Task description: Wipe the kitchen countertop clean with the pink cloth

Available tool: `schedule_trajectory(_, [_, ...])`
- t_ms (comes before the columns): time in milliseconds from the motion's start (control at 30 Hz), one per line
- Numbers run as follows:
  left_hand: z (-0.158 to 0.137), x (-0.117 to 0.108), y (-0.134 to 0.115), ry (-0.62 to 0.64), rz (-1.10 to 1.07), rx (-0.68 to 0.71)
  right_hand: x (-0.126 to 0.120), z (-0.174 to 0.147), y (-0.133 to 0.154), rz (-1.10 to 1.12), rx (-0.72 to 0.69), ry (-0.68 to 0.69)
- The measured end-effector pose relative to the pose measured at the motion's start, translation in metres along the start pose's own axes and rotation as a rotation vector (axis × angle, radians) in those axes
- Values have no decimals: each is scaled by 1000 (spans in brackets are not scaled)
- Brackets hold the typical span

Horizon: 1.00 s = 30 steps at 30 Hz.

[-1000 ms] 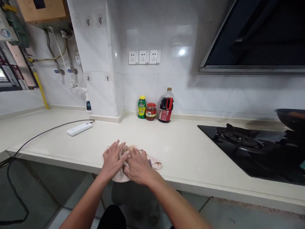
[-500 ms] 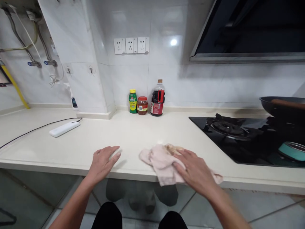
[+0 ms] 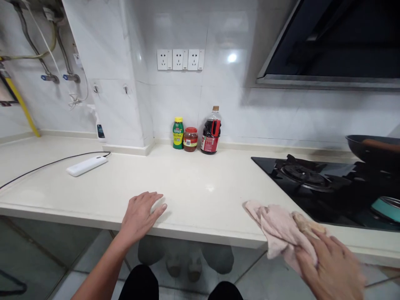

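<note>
left hand [image 3: 139, 215] flat on counter [image 3: 200, 191], right hand [image 3: 333, 268] atop pink cloth [image 3: 278, 229], well apart

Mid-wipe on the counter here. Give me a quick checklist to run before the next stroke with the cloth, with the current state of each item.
1. Right hand pressed on the pink cloth: ok.
2. Cloth fully on the counter: not ok, part of it hangs over the front edge.
3. Left hand flat on the counter, apart from the cloth: ok.
4. Cloth apart from the black hob: ok, though it lies close beside it.
5. Three bottles at the wall, far from the cloth: ok.
6. Cloth clean enough: cannot tell; brownish patch near the fingers.
</note>
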<state>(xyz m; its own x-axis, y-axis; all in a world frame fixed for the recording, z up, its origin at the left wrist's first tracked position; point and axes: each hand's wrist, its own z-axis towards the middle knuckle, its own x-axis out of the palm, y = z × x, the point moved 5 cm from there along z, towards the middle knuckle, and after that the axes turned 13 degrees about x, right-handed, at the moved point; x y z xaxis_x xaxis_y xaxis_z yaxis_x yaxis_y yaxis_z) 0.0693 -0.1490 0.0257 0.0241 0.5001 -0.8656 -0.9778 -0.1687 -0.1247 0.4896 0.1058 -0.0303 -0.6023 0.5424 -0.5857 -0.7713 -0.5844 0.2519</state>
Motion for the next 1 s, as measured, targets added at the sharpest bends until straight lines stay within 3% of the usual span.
schedule_trajectory(100, [2,0,-3,-14,23,7,3,-26,54,86,36,-126])
schedule_trajectory(267, [1,2,-1,-19,40,7,21,-61,188,313,64,-231])
schedule_trajectory(367, [1,3,1,-13,53,14,30,-73,253,362,-98,-85])
schedule_trajectory(467, [0,3,4,-7,51,16,34,-76,278,349,-252,130])
schedule_trajectory(600, [0,3,7,-13,46,6,33,-70,258,329,-304,249])
schedule_trajectory(733, [1,3,7,24,41,2,34,-62,207,289,-268,271])
schedule_trajectory(867, [2,1,6,47,36,-22,32,-48,127,223,-187,214])
schedule_trajectory(1000, [3,2,5,50,42,-17,23,-29,14,153,-128,103])
